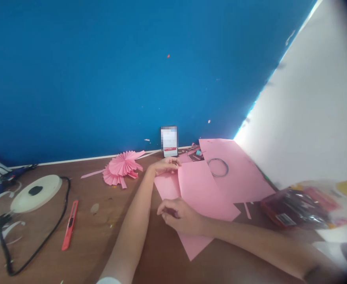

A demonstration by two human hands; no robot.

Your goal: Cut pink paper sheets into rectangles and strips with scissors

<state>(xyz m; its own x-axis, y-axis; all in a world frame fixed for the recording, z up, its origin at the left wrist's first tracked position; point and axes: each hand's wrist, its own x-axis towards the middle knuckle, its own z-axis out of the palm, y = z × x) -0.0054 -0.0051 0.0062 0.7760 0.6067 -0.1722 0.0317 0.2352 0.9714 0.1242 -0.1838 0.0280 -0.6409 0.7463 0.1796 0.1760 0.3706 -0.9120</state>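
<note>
A sheet of pink paper (201, 185) lies in front of me, its left side raised in a fold over a second pink layer (169, 185). At the far end of that fold, my left hand (165, 166) pinches the paper's edge between thumb and fingers. My right hand (179, 216) rests over the near part of the fold, its fingers curled in loosely. What lies inside those fingers, if anything, is hidden. Below the right wrist, a pink corner (191, 246) of paper sticks out toward me.
Pleated pink paper fans (123, 167) lie to the left, near a red box cutter (70, 225) and a white disc with a black cable (37, 193). A phone (169, 141) leans on the blue wall. A wire ring (227, 167) lies on larger pink paper (244, 177); plastic packages (297, 209) sit right.
</note>
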